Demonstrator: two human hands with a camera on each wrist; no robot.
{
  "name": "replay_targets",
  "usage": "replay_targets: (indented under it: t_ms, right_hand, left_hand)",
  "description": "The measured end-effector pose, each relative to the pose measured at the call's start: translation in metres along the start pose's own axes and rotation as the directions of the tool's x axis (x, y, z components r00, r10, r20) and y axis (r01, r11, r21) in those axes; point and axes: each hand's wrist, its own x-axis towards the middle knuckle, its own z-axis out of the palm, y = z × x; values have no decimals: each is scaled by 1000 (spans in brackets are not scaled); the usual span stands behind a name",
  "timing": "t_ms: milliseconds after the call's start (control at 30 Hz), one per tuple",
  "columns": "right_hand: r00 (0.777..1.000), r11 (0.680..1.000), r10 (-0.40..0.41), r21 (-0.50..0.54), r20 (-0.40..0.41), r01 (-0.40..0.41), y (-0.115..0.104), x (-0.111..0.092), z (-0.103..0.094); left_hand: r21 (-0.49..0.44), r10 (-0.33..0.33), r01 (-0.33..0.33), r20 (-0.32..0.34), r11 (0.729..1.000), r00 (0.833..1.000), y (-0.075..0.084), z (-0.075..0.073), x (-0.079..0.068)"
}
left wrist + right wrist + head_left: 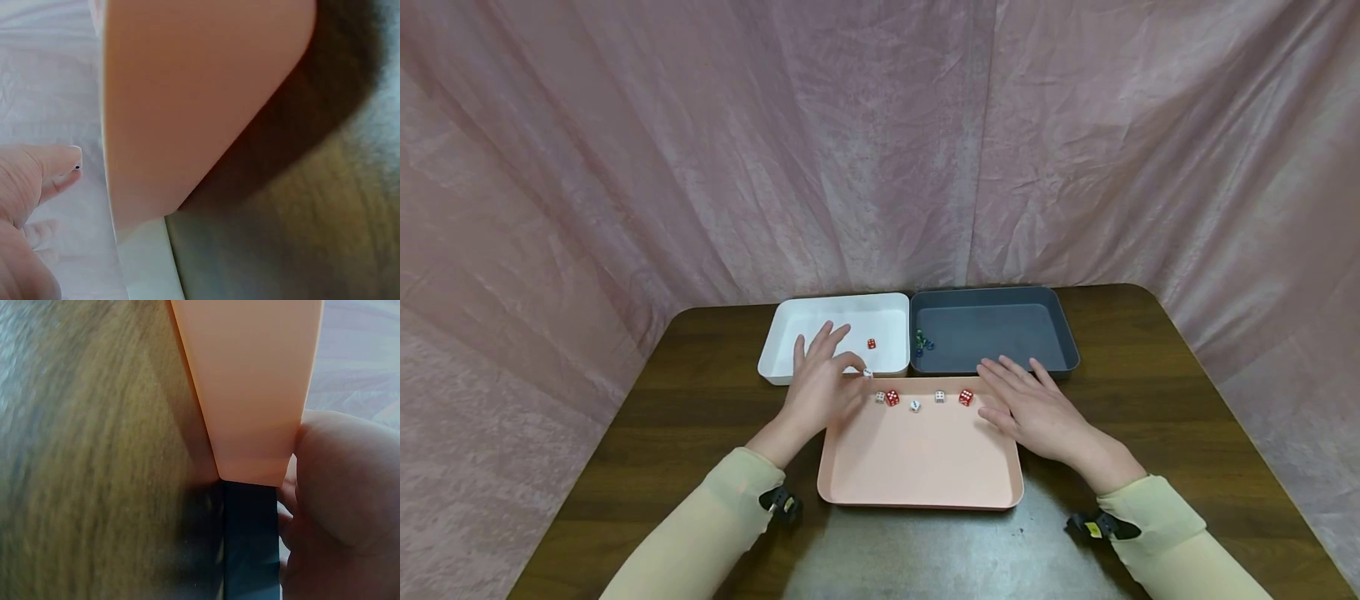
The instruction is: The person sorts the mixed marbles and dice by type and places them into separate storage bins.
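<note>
Over the back left corner of the pink tray (925,458), my left hand (820,387) pinches a white die (867,373) between thumb and forefinger. The other fingers spread toward the white tray. Only a sliver of that die shows between the fingertips (65,156) in the left wrist view. My right hand (1041,410), fingers straight, lies across the pink tray's back right corner. Near its thumb is a red die (966,397). Along the tray's back side lie another red die (892,397) and three white dice (940,396).
Behind on the left, a white tray (801,310) holds a small red die (871,343). Beside it, a dark grey tray (1000,321) has several green and blue dice (922,342) in its left corner. All stand on a wooden table (700,400) before a pink curtain (880,150).
</note>
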Motion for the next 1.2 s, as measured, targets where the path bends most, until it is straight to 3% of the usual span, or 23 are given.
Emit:
replay_targets:
  t_ms: [700, 1200]
  right_hand:
    - [1000, 1000, 7, 13, 7, -7, -1, 0, -2]
    - [1000, 1000, 11, 23, 5, -11, -2, 0, -2]
  left_hand:
    - [31, -111, 110, 34, 993, 993, -16, -6, 35]
    - [65, -233, 228, 79, 971, 969, -39, 1, 58]
